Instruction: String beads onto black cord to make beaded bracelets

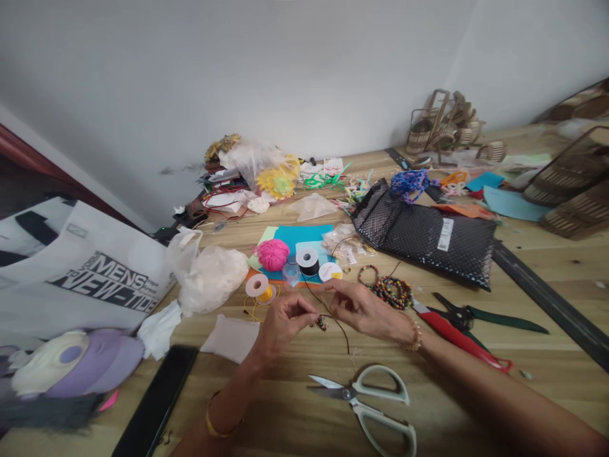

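Observation:
My left hand [288,322] is closed in a pinch on a thin black cord [340,330], with a few small dark beads [322,324] hanging just beside its fingertips. My right hand [366,311] is close on the other side, its index finger stretched toward the left and its other fingers curled at the cord. A beaded bracelet [416,334] circles the right wrist. Behind the hands stands a white spool of black cord [307,261], beside a round white label disc [330,273]. Scissors with pale handles [354,392] lie open below the hands.
Yellow thread spool [260,289], pink yarn ball [272,254] and bead packets [347,243] sit behind. Multicoloured bead strands [394,291], red-handled pliers [451,330], green-handled pruners [480,314] and a black bubble mailer [428,238] lie right. A phone [155,400] and plastic bag [212,279] are left.

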`<action>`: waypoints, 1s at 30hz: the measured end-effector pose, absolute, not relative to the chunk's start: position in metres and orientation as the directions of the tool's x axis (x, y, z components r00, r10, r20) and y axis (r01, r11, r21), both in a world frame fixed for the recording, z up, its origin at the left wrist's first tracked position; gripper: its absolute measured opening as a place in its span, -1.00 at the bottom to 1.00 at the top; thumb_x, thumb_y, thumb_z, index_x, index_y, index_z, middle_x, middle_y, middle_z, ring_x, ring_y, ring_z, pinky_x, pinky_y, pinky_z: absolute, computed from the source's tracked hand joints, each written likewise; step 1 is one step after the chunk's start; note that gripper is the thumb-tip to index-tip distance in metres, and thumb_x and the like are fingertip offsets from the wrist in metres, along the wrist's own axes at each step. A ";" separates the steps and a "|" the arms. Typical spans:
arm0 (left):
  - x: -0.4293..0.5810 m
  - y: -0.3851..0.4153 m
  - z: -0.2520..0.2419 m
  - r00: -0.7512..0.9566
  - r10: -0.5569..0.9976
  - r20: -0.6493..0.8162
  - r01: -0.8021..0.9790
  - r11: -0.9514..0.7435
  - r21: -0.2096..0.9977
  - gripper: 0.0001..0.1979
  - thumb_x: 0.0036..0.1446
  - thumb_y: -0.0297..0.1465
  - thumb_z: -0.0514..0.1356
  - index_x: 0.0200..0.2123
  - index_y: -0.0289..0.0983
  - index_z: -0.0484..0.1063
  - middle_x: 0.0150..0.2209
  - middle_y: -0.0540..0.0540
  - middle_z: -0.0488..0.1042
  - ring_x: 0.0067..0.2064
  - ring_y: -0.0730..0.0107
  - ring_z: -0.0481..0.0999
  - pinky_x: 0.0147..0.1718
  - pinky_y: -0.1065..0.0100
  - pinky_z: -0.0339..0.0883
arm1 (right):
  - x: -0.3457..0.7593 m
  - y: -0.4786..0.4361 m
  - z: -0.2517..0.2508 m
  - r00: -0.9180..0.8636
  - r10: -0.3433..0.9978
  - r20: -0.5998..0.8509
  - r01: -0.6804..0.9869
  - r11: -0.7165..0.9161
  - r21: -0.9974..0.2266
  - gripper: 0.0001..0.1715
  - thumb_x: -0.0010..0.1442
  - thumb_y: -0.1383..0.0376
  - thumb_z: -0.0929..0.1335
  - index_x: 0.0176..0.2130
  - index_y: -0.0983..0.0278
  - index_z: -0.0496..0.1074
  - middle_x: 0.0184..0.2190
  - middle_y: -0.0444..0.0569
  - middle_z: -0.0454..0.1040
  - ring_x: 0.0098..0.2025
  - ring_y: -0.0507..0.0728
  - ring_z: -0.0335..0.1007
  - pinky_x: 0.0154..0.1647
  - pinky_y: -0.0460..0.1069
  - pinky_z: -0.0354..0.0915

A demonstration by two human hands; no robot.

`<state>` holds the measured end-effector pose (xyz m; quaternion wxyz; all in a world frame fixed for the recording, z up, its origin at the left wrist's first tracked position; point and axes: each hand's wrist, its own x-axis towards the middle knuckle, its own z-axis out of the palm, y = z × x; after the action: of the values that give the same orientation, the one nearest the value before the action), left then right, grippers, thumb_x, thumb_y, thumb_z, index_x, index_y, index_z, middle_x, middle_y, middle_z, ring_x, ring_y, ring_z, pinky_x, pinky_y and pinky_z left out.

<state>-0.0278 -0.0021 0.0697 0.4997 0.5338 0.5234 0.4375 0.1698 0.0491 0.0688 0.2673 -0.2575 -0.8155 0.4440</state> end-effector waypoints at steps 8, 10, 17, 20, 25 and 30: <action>-0.027 -0.003 0.068 0.096 0.995 -0.039 0.156 0.024 0.988 -0.86 -0.11 -0.40 0.36 -0.56 -0.32 0.47 -0.52 -0.07 0.50 -0.44 0.42 0.45 -0.40 0.41 0.31 | 0.164 0.047 0.069 -0.810 0.548 0.208 0.097 0.476 -0.874 -0.65 0.20 0.44 0.30 0.01 0.33 0.33 -0.37 -0.09 0.49 -0.37 -0.01 0.40 -0.35 -0.11 0.34; -0.028 -0.003 0.065 0.088 0.995 -0.039 0.167 0.024 0.986 -0.86 -0.12 -0.39 0.37 -0.55 -0.31 0.47 -0.51 -0.07 0.51 -0.43 0.41 0.46 -0.40 0.40 0.31 | 0.165 0.047 0.069 -0.807 0.558 0.194 0.133 0.491 -0.861 -0.80 0.22 0.42 0.30 -0.11 0.33 0.39 -0.41 -0.12 0.47 -0.42 -0.02 0.37 -0.38 -0.13 0.31; -0.029 -0.001 0.062 0.097 0.991 -0.087 0.124 0.075 0.989 -0.82 -0.15 -0.37 0.39 -0.56 -0.33 0.48 -0.54 -0.06 0.50 -0.46 0.42 0.45 -0.43 0.40 0.31 | 0.170 0.052 0.068 -0.741 0.648 0.175 0.232 0.492 -0.839 -0.88 0.24 0.34 0.32 -0.25 0.35 0.44 -0.45 -0.09 0.43 -0.44 -0.01 0.31 -0.43 -0.11 0.24; -0.028 0.000 0.061 0.127 0.985 -0.120 0.066 0.113 0.991 -0.78 -0.19 -0.35 0.42 -0.56 -0.35 0.48 -0.54 -0.07 0.51 -0.47 0.42 0.46 -0.43 0.40 0.31 | 0.170 0.053 0.068 -0.723 0.655 0.219 0.207 0.508 -0.836 -0.87 0.25 0.35 0.31 -0.30 0.34 0.45 -0.41 -0.07 0.44 -0.41 0.00 0.31 -0.40 -0.10 0.25; -0.027 0.000 0.061 0.175 0.967 -0.185 -0.008 0.189 0.982 -0.72 -0.22 -0.30 0.45 -0.55 -0.36 0.48 -0.55 -0.07 0.52 -0.51 0.46 0.44 -0.45 0.40 0.32 | 0.169 0.053 0.067 -0.690 0.665 0.285 0.205 0.558 -0.804 -0.82 0.27 0.31 0.29 -0.32 0.33 0.45 -0.39 -0.05 0.45 -0.40 0.01 0.31 -0.40 -0.09 0.25; -0.026 0.000 0.058 0.172 0.959 -0.225 -0.079 0.241 0.967 -0.76 -0.22 -0.35 0.45 -0.56 -0.36 0.48 -0.57 -0.05 0.51 -0.53 0.47 0.44 -0.46 0.42 0.34 | 0.169 0.053 0.068 -0.678 0.680 0.280 0.239 0.563 -0.791 -0.83 0.27 0.31 0.29 -0.27 0.32 0.46 -0.39 -0.05 0.48 -0.40 0.02 0.33 -0.40 -0.09 0.26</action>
<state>-0.0258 0.0000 0.0585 0.6185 0.4509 0.4878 0.4197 0.1693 0.0526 0.0682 0.2922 -0.2752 -0.8344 0.3776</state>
